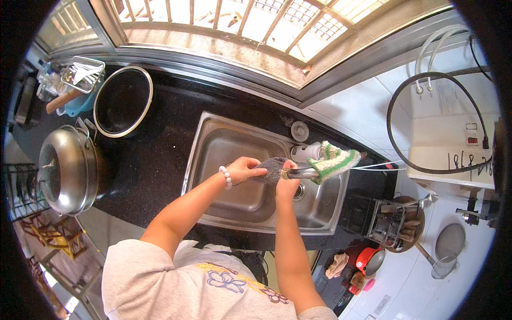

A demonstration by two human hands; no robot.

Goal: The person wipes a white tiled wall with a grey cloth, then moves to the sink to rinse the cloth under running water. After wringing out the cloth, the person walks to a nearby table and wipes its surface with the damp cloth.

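Over the sink [200,144], a small dark grey fuzzy cloth [271,168] is stretched between my two hands. My left hand [243,170], with a beaded bracelet at the wrist, closes on its left end with thumb and fingers. At the right end, my right hand [287,188] grips the cloth just under the spout of the metal faucet [302,173], which hides part of the fingers. I cannot make out whether water runs. A green and white knitted cloth [337,163] hangs over the back of the faucet.
A white bottle [304,153] and a small round dish [300,131] stand behind the sink. To the left are a big lidded steel pot [68,170] and a round black tray [122,101]. A utensil rack [386,224] and a red pot [369,261] sit at right.
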